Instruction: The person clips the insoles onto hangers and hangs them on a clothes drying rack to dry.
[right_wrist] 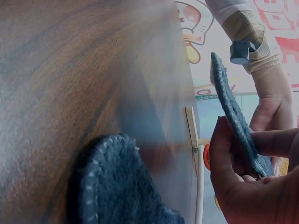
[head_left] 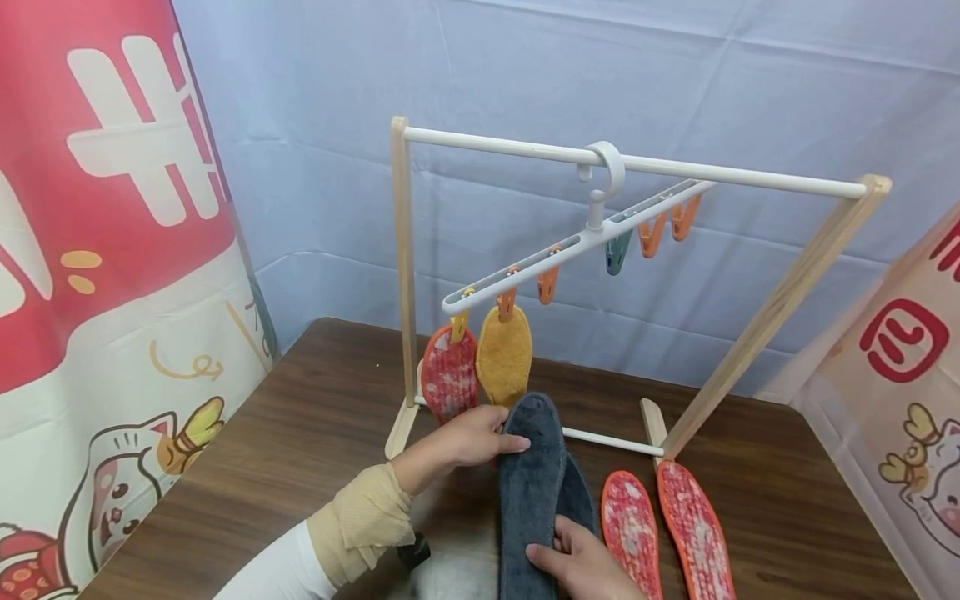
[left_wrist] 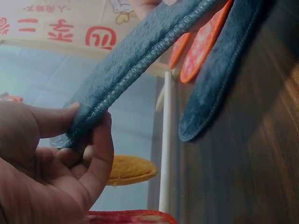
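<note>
A dark grey-blue fuzzy insole is held up off the table between both hands. My left hand pinches it near its upper end, thumb on the front face and fingers behind, as the left wrist view also shows. Lower down, my right hand grips its edge between thumb and fingers. A second dark insole lies on the table behind it, partly hidden in the head view. Close beyond the left hand hang a red-and-white insole from a yellow clip and a mustard insole from an orange clip.
A white clip hanger hooks over the top bar of a wooden-sided rack. Orange and green clips hang from it without insoles. Two red-and-white insoles lie on the brown table at right. Cloth backdrops surround the table.
</note>
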Available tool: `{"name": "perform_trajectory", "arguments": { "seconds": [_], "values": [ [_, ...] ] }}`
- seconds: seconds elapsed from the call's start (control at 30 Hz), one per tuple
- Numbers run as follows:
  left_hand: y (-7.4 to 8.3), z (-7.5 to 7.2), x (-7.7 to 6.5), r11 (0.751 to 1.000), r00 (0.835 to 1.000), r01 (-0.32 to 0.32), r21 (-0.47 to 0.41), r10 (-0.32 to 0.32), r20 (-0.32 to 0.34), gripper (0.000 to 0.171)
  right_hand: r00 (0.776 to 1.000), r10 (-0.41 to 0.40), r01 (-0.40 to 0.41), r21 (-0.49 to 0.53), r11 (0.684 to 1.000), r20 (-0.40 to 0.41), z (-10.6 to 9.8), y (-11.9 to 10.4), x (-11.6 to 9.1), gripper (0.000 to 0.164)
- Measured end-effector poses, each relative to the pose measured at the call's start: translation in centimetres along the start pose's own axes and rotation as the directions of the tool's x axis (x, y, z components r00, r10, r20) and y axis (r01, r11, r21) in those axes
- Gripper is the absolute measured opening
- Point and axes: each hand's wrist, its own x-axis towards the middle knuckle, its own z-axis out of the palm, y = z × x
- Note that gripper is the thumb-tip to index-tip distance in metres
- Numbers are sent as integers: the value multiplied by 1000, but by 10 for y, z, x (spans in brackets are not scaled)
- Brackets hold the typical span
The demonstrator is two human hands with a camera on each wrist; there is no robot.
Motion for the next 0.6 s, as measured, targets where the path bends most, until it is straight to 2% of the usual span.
{"name": "perform_trajectory", "arguments": {
  "seconds": [0.43, 0.5, 0.6],
  "values": [
    [1, 1, 0, 1000, 1000, -19, -6, 19, -16, 19, 999, 7, -11, -87, 996, -48, -3, 1, -1, 62],
    [2, 0, 0, 1000, 999, -25, 0, 25, -24, 21, 998, 7, -13, -92, 996, -63, 0, -8, -6, 62],
    [4, -2, 1, 999, 998, -42, -3, 42, -38, 24, 995, -8, -6, -145, 989, -96, 16, -39, -25, 64]
  ]
}}
